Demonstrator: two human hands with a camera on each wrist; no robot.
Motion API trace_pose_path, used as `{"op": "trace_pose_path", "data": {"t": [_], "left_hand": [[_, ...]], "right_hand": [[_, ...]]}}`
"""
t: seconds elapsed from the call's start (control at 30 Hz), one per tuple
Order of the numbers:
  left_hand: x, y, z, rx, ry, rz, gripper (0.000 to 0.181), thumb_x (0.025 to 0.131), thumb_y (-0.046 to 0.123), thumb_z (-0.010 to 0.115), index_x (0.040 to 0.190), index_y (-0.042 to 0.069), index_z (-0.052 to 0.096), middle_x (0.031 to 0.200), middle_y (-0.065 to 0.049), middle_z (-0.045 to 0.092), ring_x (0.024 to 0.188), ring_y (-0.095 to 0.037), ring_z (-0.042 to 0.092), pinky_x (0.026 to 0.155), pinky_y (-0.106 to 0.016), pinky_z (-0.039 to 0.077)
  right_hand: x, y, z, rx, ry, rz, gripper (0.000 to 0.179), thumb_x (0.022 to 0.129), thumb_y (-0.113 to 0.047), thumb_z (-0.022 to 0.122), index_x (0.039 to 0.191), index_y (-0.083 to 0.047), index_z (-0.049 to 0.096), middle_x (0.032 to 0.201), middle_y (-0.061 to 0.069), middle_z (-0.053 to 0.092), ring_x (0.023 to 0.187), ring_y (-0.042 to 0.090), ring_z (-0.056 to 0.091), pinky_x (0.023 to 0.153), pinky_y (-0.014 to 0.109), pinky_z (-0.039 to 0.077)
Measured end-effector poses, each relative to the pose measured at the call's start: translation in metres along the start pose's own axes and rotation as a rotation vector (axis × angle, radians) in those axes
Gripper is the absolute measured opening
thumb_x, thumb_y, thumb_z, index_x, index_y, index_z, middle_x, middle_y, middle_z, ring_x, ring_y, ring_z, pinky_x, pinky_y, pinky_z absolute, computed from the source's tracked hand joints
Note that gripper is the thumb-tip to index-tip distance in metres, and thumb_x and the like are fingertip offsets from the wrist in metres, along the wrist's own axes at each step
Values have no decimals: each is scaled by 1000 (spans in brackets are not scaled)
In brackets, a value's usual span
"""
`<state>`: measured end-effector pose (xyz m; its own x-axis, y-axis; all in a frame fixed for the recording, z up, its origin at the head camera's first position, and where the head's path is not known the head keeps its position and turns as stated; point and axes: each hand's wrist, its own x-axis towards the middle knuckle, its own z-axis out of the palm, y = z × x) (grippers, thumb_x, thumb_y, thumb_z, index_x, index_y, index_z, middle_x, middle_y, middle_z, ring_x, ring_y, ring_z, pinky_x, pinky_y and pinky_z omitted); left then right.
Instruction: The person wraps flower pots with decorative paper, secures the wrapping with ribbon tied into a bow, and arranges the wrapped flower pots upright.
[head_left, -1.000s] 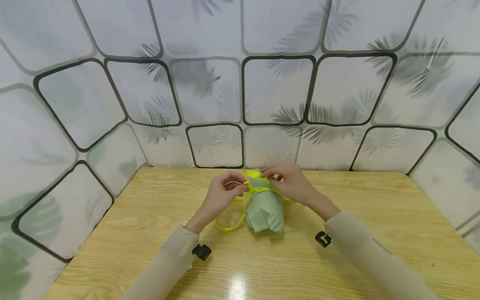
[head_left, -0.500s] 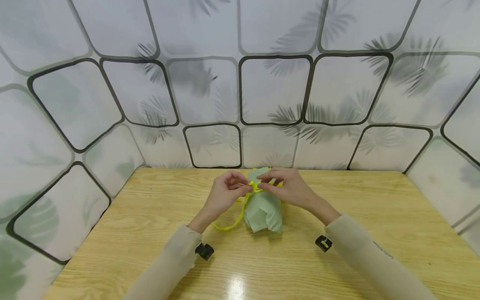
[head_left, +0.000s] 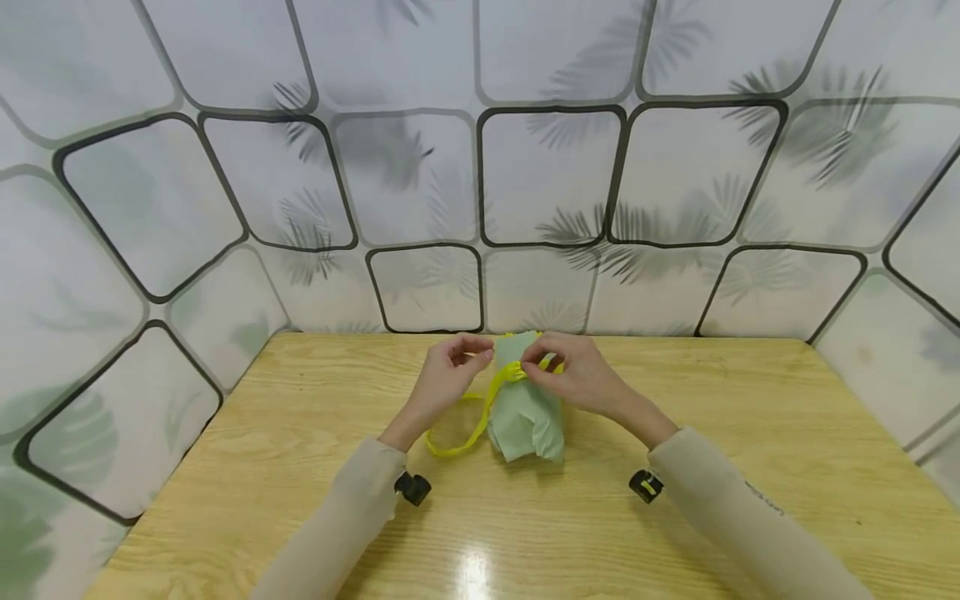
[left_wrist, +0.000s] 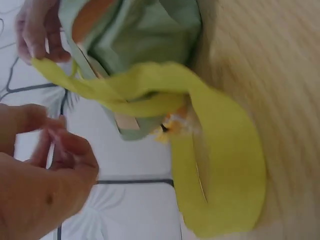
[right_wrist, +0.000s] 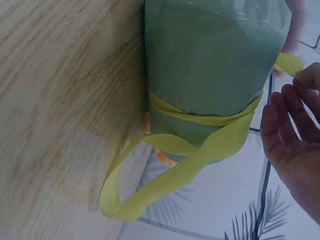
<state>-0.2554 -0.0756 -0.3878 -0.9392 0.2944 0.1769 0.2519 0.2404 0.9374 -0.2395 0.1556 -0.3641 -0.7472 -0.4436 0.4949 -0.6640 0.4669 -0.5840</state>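
Observation:
A bouquet-like bundle in pale green wrapping paper (head_left: 525, 417) lies on the wooden table, with a yellow ribbon (head_left: 486, 417) tied round it. In the right wrist view the ribbon (right_wrist: 200, 157) crosses the wrapping and hangs in a loop. Orange flowers (left_wrist: 172, 125) peek out at the bundle's far end. My right hand (head_left: 573, 371) pinches a ribbon end over the bundle, between thumb and forefinger. Left of the bundle is my left hand (head_left: 446, 371), its fingers loosely bent and thumb near the forefinger. No ribbon shows between them in the left wrist view.
The light wooden table (head_left: 300, 433) runs back to a patterned curtain (head_left: 420, 183) with leaf prints. A ribbon loop lies on the table left of the bundle. Small black devices (head_left: 412, 487) sit at both wrists.
My left hand, earlier pinching the ribbon by the knot, has let go and drawn slightly left and up. My right hand keeps close to the knot and now pinches a ribbon end.

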Motion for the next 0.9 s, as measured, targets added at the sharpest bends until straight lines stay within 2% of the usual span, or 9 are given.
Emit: {"op": "trace_pose_path", "data": {"t": [0.07,0.13,0.2,0.37,0.5,0.63,0.73,0.83,0.9], "left_hand": [[4,-5,-1,66,-22,-19,26,100,19,67,124,10,70,118,-7,73,98,-19,66,80,-26,54],[7,-10,-1,124,-74,-33,27,99,17,68,126,11,69,120,-7,73,104,-21,67,85,-30,56],[9,-13,-1,162,-124,-46,26,99,17,69,125,13,70,118,-6,73,103,-22,68,85,-33,58],[11,-16,0,236,-158,4,18,99,13,68,115,14,75,105,-5,75,95,-19,69,86,-35,58],[13,-17,0,285,-167,45,12,101,16,66,108,14,75,104,-2,75,97,-18,68,89,-36,57],[12,-18,-4,269,-148,12,11,103,23,64,105,17,72,104,0,72,97,-17,67,85,-33,56],[10,-16,-12,196,-140,-24,12,103,23,63,109,17,71,103,-2,72,91,-19,67,78,-33,57],[7,-13,-22,121,-167,-40,18,102,21,62,117,15,72,102,-7,72,85,-21,67,76,-40,59],[4,-9,-29,98,-178,-43,21,103,19,61,121,15,72,100,-9,71,84,-25,65,79,-47,59]], "right_hand": [[0,0,0,-13,-5,18,6,91,-5,72,93,-11,75,91,1,73,82,11,69,68,27,58],[-1,-1,-1,-12,-10,44,6,91,-5,72,92,-11,75,91,1,73,83,12,69,69,27,58],[-1,-1,-1,-12,-15,57,6,92,-5,71,93,-10,74,91,1,73,83,14,70,69,27,58],[-1,-1,-1,-8,-11,91,6,95,-7,69,95,-9,74,93,3,72,84,19,70,71,28,59],[-2,-1,-1,2,0,114,6,96,-7,67,98,-7,73,94,5,73,86,21,70,73,32,60],[-2,1,1,-7,14,126,5,96,-7,67,98,-7,72,95,6,74,87,20,71,76,33,61],[-2,2,2,-19,27,148,5,97,-8,67,98,-8,71,95,5,75,89,20,71,78,36,61],[-2,1,1,-22,35,171,5,98,-10,66,98,-8,71,95,5,75,91,20,71,82,40,61],[-1,1,0,-20,38,181,6,99,-10,66,99,-8,71,96,5,75,92,22,70,84,43,60]]}}
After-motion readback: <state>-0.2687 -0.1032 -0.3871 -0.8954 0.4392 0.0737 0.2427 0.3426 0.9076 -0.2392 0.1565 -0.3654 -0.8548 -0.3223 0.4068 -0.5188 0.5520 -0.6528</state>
